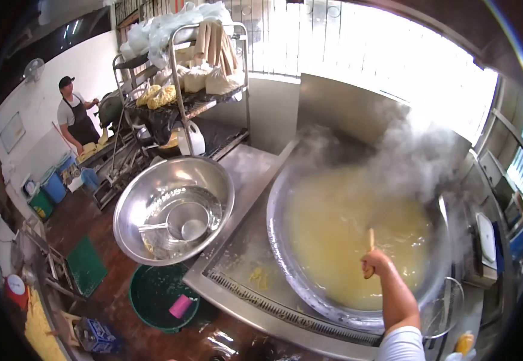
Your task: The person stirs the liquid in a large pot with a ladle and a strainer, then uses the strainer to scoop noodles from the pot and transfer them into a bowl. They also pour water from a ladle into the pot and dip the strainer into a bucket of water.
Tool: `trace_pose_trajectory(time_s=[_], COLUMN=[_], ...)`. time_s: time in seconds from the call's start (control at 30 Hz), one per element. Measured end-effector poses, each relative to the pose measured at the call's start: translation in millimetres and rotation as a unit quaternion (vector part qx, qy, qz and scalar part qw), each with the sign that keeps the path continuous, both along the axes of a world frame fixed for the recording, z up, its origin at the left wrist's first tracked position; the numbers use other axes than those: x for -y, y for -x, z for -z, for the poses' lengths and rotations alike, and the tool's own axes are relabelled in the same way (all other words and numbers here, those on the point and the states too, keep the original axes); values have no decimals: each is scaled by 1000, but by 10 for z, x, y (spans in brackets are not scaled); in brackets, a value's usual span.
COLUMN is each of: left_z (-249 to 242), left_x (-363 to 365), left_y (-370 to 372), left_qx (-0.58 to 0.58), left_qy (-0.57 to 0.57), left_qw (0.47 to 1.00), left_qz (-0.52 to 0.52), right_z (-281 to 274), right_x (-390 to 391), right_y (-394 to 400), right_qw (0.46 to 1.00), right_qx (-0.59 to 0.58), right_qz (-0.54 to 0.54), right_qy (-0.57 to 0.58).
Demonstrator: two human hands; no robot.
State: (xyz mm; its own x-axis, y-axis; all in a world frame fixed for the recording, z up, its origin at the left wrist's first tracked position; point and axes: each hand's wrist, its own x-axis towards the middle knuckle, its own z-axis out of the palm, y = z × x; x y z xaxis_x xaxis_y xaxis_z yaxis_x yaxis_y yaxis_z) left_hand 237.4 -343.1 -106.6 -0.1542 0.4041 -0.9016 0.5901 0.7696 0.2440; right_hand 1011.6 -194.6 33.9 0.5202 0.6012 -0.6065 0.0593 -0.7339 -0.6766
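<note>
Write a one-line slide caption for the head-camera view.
A right hand grips a wooden stick in a large steaming steel wok, beside a round steel bowl.

I see the wok (333,240) filling the lower right of the frame, sunk in the surface (237,265), with my right hand (374,263) over its near side, closed on a stick (370,239) that stands in the liquid. Left of the wok, at centre left, a bowl (174,207) has a ladle (180,224) lying in it. Below the bowl a basin (162,298) sits on the floor. A rack (183,72) stands at upper left, and a person (74,114) stands further left of it
</note>
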Motion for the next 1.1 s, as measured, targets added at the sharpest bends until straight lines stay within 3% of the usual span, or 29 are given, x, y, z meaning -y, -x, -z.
trace_pose_trajectory(time_s=[0.17,0.3,0.43,0.63,0.77,0.9,1.1], left_z=[-88,-58,46,124,357,641,1079], left_x=[-113,-250,-322,-386,-280,18,324], left_y=[264,274,342,393,689,1062,1575], left_qx=[4,-4,44,85,91,86,34], left_qy=[-36,-59,-61,-82,-69,-4,108], left_qw=[998,998,997,993,993,993,993], left_qz=[-43,-2,2,1,0,-81,-29], right_z=[102,80,-147,-395,-580,-750,-1102], right_x=[60,274,596,1158,1519,1803,1999], right_y=[392,705,1189,1934,2501,2967,3610], right_qw=[983,933,895,793,788,817,868], right_qx=[-165,-338,-420,-580,-575,-534,-440], right_qz=[30,30,45,54,75,93,64], right_qy=[-72,-121,-143,-178,-205,-198,-219])
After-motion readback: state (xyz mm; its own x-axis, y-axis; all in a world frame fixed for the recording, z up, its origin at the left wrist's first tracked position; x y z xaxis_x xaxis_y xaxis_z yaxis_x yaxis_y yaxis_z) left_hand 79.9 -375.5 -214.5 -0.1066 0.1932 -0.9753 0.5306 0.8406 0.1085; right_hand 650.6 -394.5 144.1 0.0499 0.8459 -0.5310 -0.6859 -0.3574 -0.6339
